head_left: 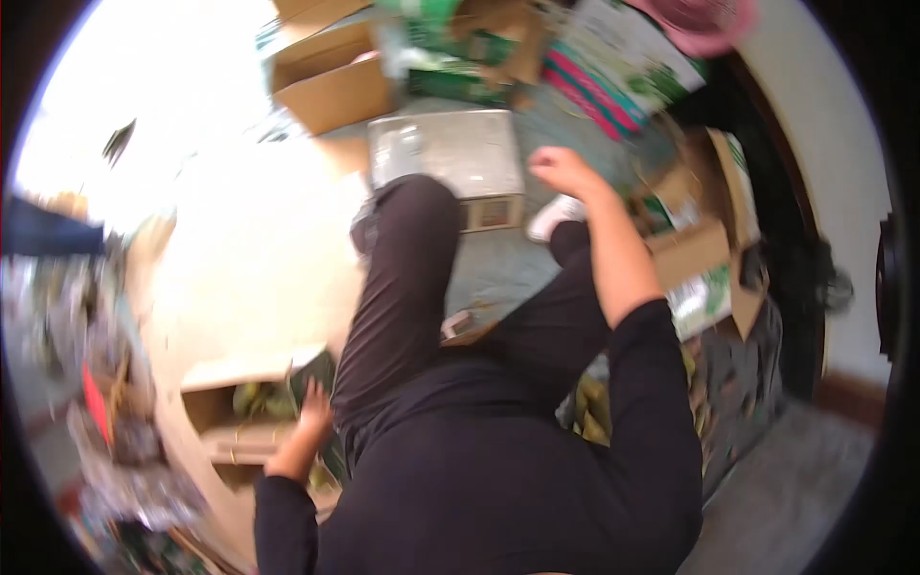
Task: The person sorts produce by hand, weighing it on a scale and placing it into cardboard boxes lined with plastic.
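Blurrily, left hand (311,412) fingers grip a dark carton (311,369); right hand (561,171) fingers curl closed, empty.

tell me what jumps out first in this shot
The person's dark-clothed legs fill the middle, seen from above. The right hand is raised as a loose fist near a grey box ahead, while the left hand reaches down into an open cardboard box at lower left.

Left hand (311,412) lowered beside left thigh, fingers blurred, right hand (561,171) raised forward, loosely curled, forearm bare, upper arms dark-sleeved
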`<state>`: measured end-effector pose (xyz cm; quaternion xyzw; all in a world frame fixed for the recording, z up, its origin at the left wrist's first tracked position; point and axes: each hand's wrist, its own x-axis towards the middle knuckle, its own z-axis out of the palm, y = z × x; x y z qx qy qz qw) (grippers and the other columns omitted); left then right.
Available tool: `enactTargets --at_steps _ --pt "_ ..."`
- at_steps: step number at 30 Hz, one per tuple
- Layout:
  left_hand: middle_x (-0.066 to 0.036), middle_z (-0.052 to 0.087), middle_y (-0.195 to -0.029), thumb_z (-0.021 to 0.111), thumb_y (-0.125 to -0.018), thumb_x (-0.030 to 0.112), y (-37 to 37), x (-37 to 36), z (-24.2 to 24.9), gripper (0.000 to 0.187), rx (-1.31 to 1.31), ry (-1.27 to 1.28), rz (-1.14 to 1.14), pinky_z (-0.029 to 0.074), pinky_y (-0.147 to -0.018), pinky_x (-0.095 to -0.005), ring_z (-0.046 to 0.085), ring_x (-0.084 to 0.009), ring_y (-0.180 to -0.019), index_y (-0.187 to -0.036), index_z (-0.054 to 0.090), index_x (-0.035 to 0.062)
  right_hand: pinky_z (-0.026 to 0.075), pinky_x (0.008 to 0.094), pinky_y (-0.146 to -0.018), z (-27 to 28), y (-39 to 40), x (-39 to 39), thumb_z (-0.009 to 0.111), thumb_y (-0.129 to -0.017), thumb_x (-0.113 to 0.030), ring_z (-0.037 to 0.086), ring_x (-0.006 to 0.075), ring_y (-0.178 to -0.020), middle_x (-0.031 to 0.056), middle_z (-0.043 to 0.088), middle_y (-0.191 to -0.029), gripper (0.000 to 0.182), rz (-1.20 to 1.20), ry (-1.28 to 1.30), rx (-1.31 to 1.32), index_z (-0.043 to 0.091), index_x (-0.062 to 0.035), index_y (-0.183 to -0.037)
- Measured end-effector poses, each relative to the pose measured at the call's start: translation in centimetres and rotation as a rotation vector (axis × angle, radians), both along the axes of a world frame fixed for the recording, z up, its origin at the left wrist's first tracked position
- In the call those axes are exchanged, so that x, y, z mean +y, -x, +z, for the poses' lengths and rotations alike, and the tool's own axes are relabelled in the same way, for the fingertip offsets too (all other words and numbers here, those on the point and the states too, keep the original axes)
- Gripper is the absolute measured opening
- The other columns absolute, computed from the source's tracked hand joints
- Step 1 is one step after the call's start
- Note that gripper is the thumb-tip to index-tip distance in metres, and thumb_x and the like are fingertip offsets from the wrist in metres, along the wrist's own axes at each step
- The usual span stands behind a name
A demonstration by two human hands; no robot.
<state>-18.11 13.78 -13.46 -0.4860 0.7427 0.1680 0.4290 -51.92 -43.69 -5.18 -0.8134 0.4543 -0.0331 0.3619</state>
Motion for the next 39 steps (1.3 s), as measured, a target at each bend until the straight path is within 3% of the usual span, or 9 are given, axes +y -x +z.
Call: enactTargets --at_steps 2,3,4,11,19,24,26,30,39 --pt "-0.011 0.030 -0.144 0.035 -0.088 0.037 -0.5 7.2 -5.8 0.049 0.031 -0.043 0.327 -0.001 -0.108 -0.0577 0.014 -0.0325 -0.136 -0.130 0.046 0.0128 0.049 0.0330 -0.066 2.1 -0.8 0.6 0.059 -0.076 -0.020 0.061 0.0178 -0.075 0.0094 0.066 -0.082 0.024 -0.046 -0.071 0.059 0.064 -0.0062 -0.095" --pt "-0.011 0.029 -0.144 0.035 -0.088 0.040 -1.1 9.9 -7.5 0.053 -0.055 -0.124 -0.051 0.002 -0.109 -0.0550 0.016 -0.0300 -0.136 -0.133 0.042 0.0126 0.049 0.0353 -0.070 1.0 -0.5 0.3 0.059 -0.074 -0.019 0.063 0.0229 -0.078 0.0109 0.066 -0.084 0.023 -0.028 0.056 0.089 0.065 -0.0077 -0.093" --pt "-0.009 0.029 -0.145 0.032 -0.088 0.044 -1.7 11.2 -9.2 0.057 0.368 0.171 0.335 0.001 -0.110 -0.0522 0.019 -0.0272 -0.136 -0.135 0.039 0.0121 0.049 0.0396 -0.075 1.2 -1.0 0.5 0.058 -0.071 -0.018 0.062 0.0310 -0.084 0.0137 0.066 -0.088 0.022 -0.062 0.102 0.115 0.067 -0.0111 -0.090" --pt "-0.017 0.045 -0.127 0.041 -0.085 0.028 -6.0 8.8 -2.2 0.046 0.583 0.169 0.639 0.023 -0.099 -0.0480 0.038 -0.0304 -0.120 -0.125 0.047 0.0056 0.049 0.0395 -0.076 3.4 -2.0 1.9 0.058 -0.074 -0.020 0.062 0.0291 -0.087 0.0124 0.065 -0.091 0.022 -0.131 0.118 0.108 0.066 -0.0100 -0.092" --pt "-0.015 0.066 -0.088 0.056 -0.083 0.004 -3.8 -15.5 3.0 0.024 0.824 0.340 1.204 0.049 -0.070 -0.0311 0.062 -0.0197 -0.078 -0.106 0.061 -0.0005 0.049 0.0311 -0.063 9.6 2.0 0.5 0.063 -0.075 -0.022 0.062 0.0172 -0.071 0.0088 0.065 -0.086 0.026 -0.257 -0.030 -0.389 0.064 -0.0069 -0.096" --pt "-0.014 0.063 -0.107 0.054 -0.089 0.012 -3.3 -27.5 11.0 0.026 0.890 0.743 1.052 0.046 -0.083 -0.0313 0.060 -0.0213 -0.098 -0.113 0.059 0.0025 0.049 0.0317 -0.064 11.8 7.9 -1.0 0.060 -0.078 -0.021 0.063 0.0178 -0.070 0.0079 0.066 -0.086 0.025 -0.410 0.295 -0.225 0.063 -0.0062 -0.098" --pt "-0.015 0.063 -0.107 0.052 -0.089 0.008 -1.8 -31.7 14.4 0.025 1.071 0.839 1.001 0.045 -0.086 -0.0314 0.059 -0.0210 -0.100 -0.112 0.058 -0.0005 0.049 0.0412 -0.071 9.0 10.9 -1.0 0.058 -0.076 -0.017 0.061 0.0338 -0.082 0.0139 0.065 -0.089 0.018 -0.507 0.440 -0.065 0.065 -0.0099 -0.091" --pt "-0.012 0.061 -0.107 0.053 -0.087 0.007 2.5 -37.9 19.8 0.025 1.168 0.932 0.863 0.044 -0.088 -0.0311 0.058 -0.0208 -0.102 -0.110 0.058 0.0000 0.044 0.0440 -0.081 3.0 17.1 2.3 0.047 -0.081 -0.014 0.052 0.0258 -0.107 0.0071 0.060 -0.103 0.022 -0.459 0.541 0.631 0.064 -0.0113 -0.094" --pt "-0.016 0.060 -0.104 0.056 -0.082 0.011 6.7 -41.8 22.1 0.024 0.876 0.869 0.546 0.043 -0.085 -0.0376 0.057 -0.0329 -0.098 -0.104 0.060 0.0027 0.038 0.0406 -0.076 -5.7 27.4 11.0 0.052 -0.077 -0.018 0.048 0.0199 -0.100 -0.0001 0.056 -0.093 0.016 -0.286 0.603 0.908 0.065 -0.0148 -0.085"
